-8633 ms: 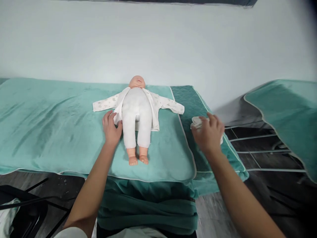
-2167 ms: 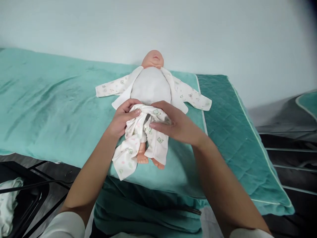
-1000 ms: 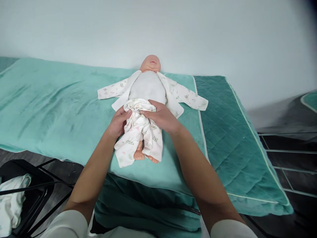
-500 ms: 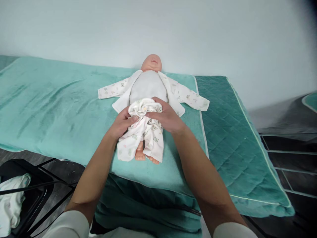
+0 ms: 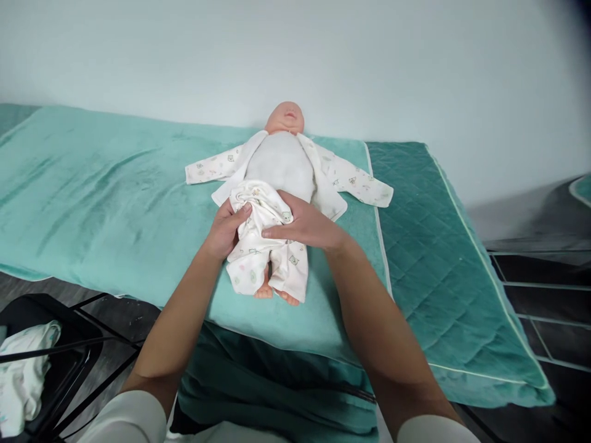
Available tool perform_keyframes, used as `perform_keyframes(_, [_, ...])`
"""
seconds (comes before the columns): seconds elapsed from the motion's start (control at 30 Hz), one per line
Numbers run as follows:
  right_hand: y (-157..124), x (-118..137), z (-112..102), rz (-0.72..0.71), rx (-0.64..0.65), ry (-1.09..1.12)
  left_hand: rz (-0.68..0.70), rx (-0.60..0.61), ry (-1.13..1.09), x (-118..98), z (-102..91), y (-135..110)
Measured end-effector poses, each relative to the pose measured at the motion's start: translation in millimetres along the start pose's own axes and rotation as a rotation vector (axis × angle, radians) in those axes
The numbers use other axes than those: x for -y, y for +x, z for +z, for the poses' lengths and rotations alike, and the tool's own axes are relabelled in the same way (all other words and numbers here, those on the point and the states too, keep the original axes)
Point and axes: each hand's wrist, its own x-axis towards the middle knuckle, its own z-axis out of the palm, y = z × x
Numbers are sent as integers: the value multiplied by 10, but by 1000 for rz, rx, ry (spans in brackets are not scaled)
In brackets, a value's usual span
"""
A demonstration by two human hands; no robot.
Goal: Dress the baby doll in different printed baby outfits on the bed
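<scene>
A baby doll point(image 5: 279, 161) lies on its back on the green bed cover, head toward the wall. Its printed white jacket point(image 5: 355, 182) is spread open with both sleeves out to the sides. White baby trousers point(image 5: 290, 264) with small animal prints are on its legs, and the feet peek from the cuffs. My left hand point(image 5: 227, 229) grips the bunched waist on the left, thumb on top. On the right side, my right hand point(image 5: 305, 223) holds the same trousers, its thumb across the front and its fingers behind the cloth.
The green cover point(image 5: 106, 203) stretches far to the left; a darker quilted section point(image 5: 443, 264) lies on the right. A white wall point(image 5: 295, 49) rises behind. At lower left, a black chair point(image 5: 87, 344) bears folded printed cloth point(image 5: 28, 375). Metal rails point(image 5: 545, 301) stand at right.
The bunched waist has shifted left and spread wider. My right hand has moved slightly lower on the trousers, and the left trouser leg has drawn up a little. The view has moved slightly.
</scene>
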Motion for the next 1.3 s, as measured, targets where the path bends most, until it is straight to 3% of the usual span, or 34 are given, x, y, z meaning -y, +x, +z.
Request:
perform_keyframes(0.33, [42,-85,78,-25,-110,56,18,4,-56,28,33,-35])
perform_keyframes(0.47, [64,-102,101,-58,-164,-42,55,-65,-37,33,97,-120])
perform_keyframes(0.67, [36,-69,80,-34,-83,-259,19,-169,71,-63,315,-576])
perform_keyframes(0.87, [27,-88,45,-11,46,-352,-75,-324,10,-174,612,-1113])
perform_keyframes(1.07, [38,-102,18,-55,110,-457,-106,-365,59,-233,881,-1505])
perform_keyframes(1.2, [29,-70,26,-55,145,-529,-126,-430,-12,-186,986,-1725])
perform_keyframes(1.3, [19,-43,45,-34,184,-558,-144,-505,-70,-32,1000,-1874])
